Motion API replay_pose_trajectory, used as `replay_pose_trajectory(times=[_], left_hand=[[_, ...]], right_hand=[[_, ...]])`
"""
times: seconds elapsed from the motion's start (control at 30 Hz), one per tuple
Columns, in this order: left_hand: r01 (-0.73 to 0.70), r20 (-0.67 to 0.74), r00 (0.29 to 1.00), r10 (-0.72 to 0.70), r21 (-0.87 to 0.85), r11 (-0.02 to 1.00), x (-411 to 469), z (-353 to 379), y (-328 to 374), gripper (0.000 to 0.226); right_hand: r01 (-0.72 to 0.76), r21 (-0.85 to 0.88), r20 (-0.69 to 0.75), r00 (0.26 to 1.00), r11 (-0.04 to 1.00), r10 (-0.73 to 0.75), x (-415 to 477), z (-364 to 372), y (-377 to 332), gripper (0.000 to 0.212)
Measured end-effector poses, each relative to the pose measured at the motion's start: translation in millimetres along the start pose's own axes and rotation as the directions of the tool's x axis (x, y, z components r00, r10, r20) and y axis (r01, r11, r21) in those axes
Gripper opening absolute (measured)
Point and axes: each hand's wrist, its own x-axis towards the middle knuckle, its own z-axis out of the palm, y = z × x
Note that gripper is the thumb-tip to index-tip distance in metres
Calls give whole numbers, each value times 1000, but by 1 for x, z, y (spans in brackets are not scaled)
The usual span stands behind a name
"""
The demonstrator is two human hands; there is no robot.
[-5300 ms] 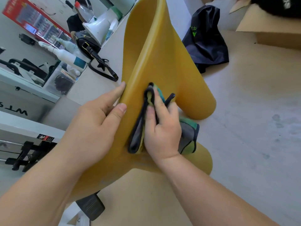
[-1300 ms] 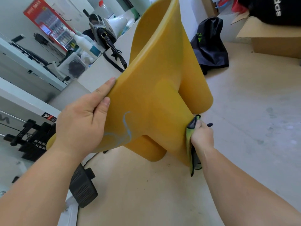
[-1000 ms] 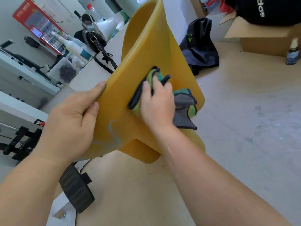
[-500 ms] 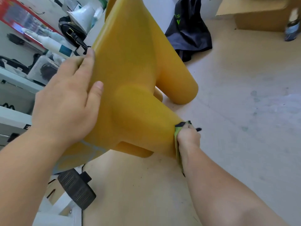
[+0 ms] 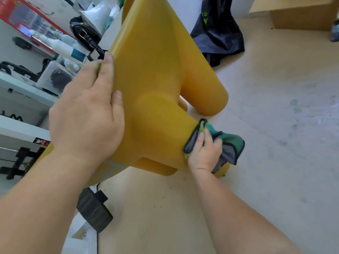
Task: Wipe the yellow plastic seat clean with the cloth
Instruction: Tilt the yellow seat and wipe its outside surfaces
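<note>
1. Yellow seat (image 5: 156, 79) tipped over, legs on the floor (image 5: 275, 125).
2. Left hand (image 5: 86, 121) on its side - fingers straight, flat.
3. Right hand (image 5: 203, 153) - fingers grip bunched cloth (image 5: 234, 143) against the near leg.

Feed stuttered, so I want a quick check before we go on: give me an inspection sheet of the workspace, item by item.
Surface: pale floor, faint stains and specks.
Job's things: yellow plastic seat on the floor, pale smear near its lower left edge; cloth pressed against its near leg.
Clutter: dark garment and cardboard box on the floor beyond the seat; black pedal below it.
Hands: left hand lies on the seat, fingers straight; right hand grips the cloth.
Cables: one thin dark lead by the pedal, route hidden.
Surroundings: white shelving at left, with black handbag, white spray bottle, red box.
</note>
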Motion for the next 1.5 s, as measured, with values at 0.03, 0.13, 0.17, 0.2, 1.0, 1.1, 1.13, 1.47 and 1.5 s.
replay_pose_trajectory(times=[0.03, 0.13, 0.17, 0.2, 1.0, 1.1, 1.13, 1.47, 1.5], left_hand=[[8, -4, 1000, -8, 1, 1000, 0, -1, 0, 59], [15, -3, 1000, -15, -1, 1000, -2, -2, 1, 58], [16, -5, 1000, -16, -1, 1000, -1, -3, 1, 58], [15, -4, 1000, -15, -4, 1000, -1, -3, 1, 58], [240, 120, 969, -217, -237, 941, -118, -26, -104, 42], [220, 99, 975, -199, -294, 930, -114, -28, -98, 40], [204, 87, 979, -186, -322, 924, -113, -31, -94, 39], [21, 24, 1000, -14, -335, 942, -59, -58, -18, 57], [9, 24, 1000, -2, -320, 947, -52, -59, -11, 58]], right_hand=[[-217, -53, 64, 973, 975, 220, 14, -1, 23, 47], [-517, -153, 203, 818, 842, 539, 42, -9, 50, 53], [-502, -157, 220, 822, 850, 526, 45, -9, 42, 52], [-461, -162, 228, 843, 873, 487, 46, -9, 29, 51], [-201, 121, 261, 951, 972, 164, 3, -30, -43, 33], [146, 294, 211, 954, 944, -213, -12, -45, -102, 32], [275, 319, 176, 923, 907, -342, -18, -51, -115, 29], [193, 262, 125, 965, 946, -231, 37, -65, -111, 65], [162, 260, 158, 965, 952, -207, 41, -68, -113, 67]])
